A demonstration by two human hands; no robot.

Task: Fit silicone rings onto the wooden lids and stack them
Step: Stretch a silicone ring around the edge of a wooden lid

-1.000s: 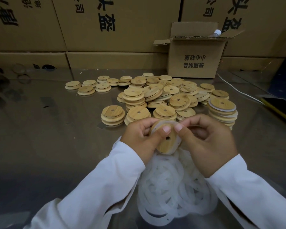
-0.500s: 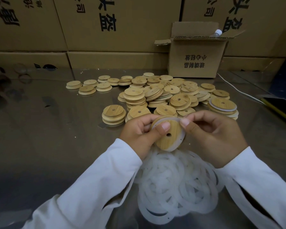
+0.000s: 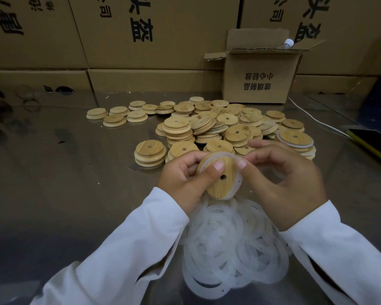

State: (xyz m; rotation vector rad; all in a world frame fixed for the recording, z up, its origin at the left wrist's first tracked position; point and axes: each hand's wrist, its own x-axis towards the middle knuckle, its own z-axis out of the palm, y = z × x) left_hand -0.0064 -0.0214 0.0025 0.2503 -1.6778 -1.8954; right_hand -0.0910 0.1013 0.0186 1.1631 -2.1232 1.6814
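Here the left hand (image 3: 180,179) grips a lid (image 3: 218,187) above the ring heap (image 3: 233,249); the right hand (image 3: 282,186) pinches its partly hidden ring (image 3: 236,180).

held lid (image 3: 218,186): gripped by left hand (image 3: 183,181), right hand (image 3: 282,183) pinching its silicone ring (image 3: 234,183)
ring pile (image 3: 231,249): on desk (image 3: 64,183), just below held lid
lid heap (image 3: 218,126): beyond held lid
open box (image 3: 260,71): behind heap

The small box (image 3: 260,69) reads "玻璃制品 小心轻放" upside down; large cartons (image 3: 163,51) show "头盔".
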